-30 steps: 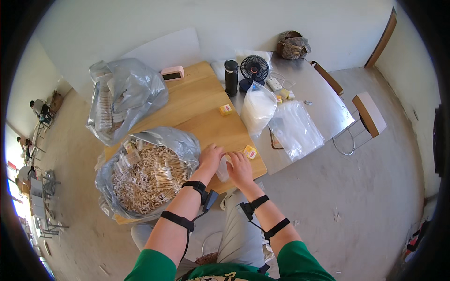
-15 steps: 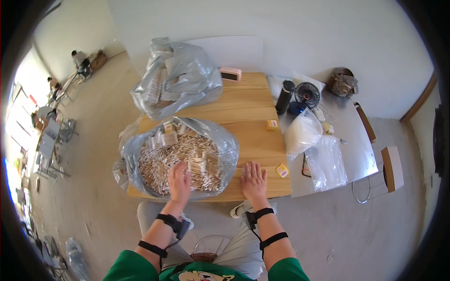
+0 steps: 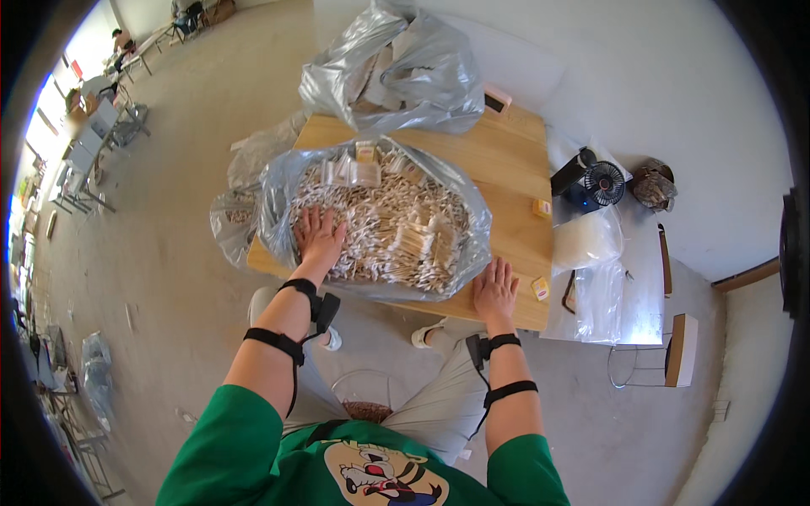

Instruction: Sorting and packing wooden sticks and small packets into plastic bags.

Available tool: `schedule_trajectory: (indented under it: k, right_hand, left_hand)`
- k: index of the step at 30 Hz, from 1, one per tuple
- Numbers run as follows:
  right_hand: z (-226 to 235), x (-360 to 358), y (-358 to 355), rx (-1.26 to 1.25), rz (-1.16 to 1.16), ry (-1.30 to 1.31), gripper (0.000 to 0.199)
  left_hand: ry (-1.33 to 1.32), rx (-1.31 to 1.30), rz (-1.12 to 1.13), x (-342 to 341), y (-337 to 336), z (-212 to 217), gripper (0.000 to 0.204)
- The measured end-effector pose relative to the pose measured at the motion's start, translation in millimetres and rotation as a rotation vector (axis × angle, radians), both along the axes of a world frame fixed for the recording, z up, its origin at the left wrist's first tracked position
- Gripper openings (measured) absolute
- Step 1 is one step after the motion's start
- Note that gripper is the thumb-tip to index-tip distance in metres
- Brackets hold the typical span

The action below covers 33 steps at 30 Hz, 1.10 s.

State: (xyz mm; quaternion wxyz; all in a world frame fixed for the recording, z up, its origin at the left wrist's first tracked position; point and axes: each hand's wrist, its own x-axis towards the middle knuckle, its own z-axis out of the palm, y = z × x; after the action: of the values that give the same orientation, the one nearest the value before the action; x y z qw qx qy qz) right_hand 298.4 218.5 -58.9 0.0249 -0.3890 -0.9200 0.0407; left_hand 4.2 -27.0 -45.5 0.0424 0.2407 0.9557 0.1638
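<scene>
A grey plastic bag (image 3: 472, 196) lies wide open on the wooden table, full of loose cotton swabs (image 3: 371, 221). On the left part of the swabs rests my left hand (image 3: 321, 239), its fingers spread and nothing gripped. My right hand (image 3: 496, 291) lies flat on the tabletop just right of the bag, fingers stretched out. Beside it sits a small yellow and white box (image 3: 540, 288). Several clear plastic cases (image 3: 353, 172) and another yellow box (image 3: 366, 152) lie on top of the swabs at the bag's far side.
A second grey bag (image 3: 439, 72) stands at the table's (image 3: 506, 160) back. On the metal side table at right are a black bottle (image 3: 574, 171), a small fan (image 3: 604, 183) and clear plastic bags (image 3: 601, 299). People sit at desks far left.
The view has turned and shifted. My left hand has moved from the front middle of the swabs to their left side. My right hand stays flat on the table.
</scene>
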Motion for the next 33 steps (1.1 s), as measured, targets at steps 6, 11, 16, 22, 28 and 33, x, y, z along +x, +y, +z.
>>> schedule_trajectory:
  k: [6,11,16,22,28,33]
  right_hand:
    - [6,-8,1,-0.07,-0.028,-0.128,0.061]
    - [19,-12,1,-0.195,-0.052,-0.213,0.069]
    - [19,-18,1,-0.223,-0.056,-0.279,0.07]
    - [2,-13,0,-0.147,-0.086,-0.307,0.067]
    - [-2,-18,-4,-0.101,-0.13,-0.254,0.064]
    - [3,-12,-6,-0.083,-0.124,-0.331,0.066]
  left_hand:
    - [-0.077,-0.028,-0.024,-6,-1,2,0.056]
    - [-0.185,-0.064,-0.044,-2,1,13,0.058]
    - [-0.222,-0.085,-0.051,-6,-1,15,0.059]
    - [-0.277,-0.127,-0.055,-9,2,22,0.059]
    - [-0.298,-0.144,-0.061,-10,2,26,0.059]
    - [-0.321,-0.133,-0.079,-9,4,24,0.059]
